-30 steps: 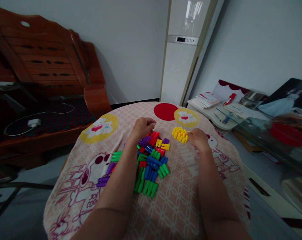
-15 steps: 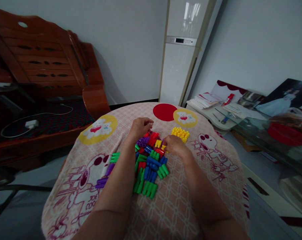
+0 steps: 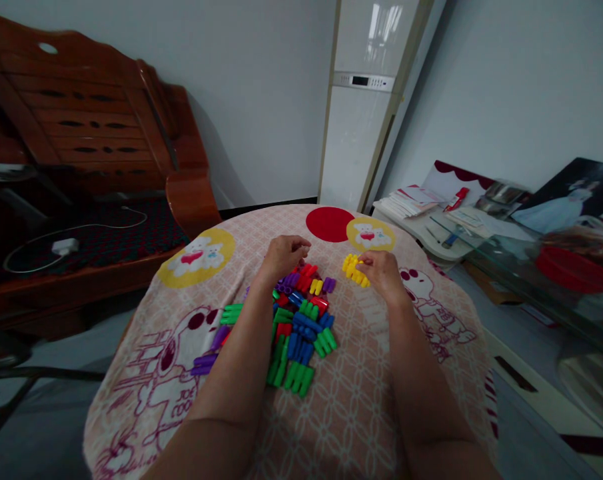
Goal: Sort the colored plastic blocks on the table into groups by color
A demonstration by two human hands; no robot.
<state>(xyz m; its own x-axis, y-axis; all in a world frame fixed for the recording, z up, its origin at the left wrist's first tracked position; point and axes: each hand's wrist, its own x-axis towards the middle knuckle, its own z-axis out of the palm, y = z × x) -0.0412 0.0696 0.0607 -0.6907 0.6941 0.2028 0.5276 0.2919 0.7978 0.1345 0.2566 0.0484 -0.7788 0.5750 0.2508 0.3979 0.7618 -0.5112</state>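
Observation:
Beyond the far end of a pile of coloured plastic building blocks (image 3: 301,347), my left hand (image 3: 282,257) hovers with its fingers curled toward the thumb. Whatever those fingers may hold is too small to make out. My right hand (image 3: 382,272) pinches a yellow block at the right edge of a tight yellow group (image 3: 354,270); its fingers partly cover the piece. Green, blue, red and purple blocks fill the pile, with one small yellow block (image 3: 316,287) beside a purple block (image 3: 329,285). My left forearm hides part of the pile.
A patterned cloth covers the round table (image 3: 341,407). Left stands a wooden bench (image 3: 96,127) with a white charger (image 3: 65,247) and cable. At right, a glass shelf (image 3: 511,267) carries papers and a red basket (image 3: 576,270). A tall white cabinet-like appliance (image 3: 354,140) stands behind.
My right hand has moved right, from the pile's far edge to the yellow group, carrying a yellow block. The purple block it covered now shows. My left hand has barely shifted.

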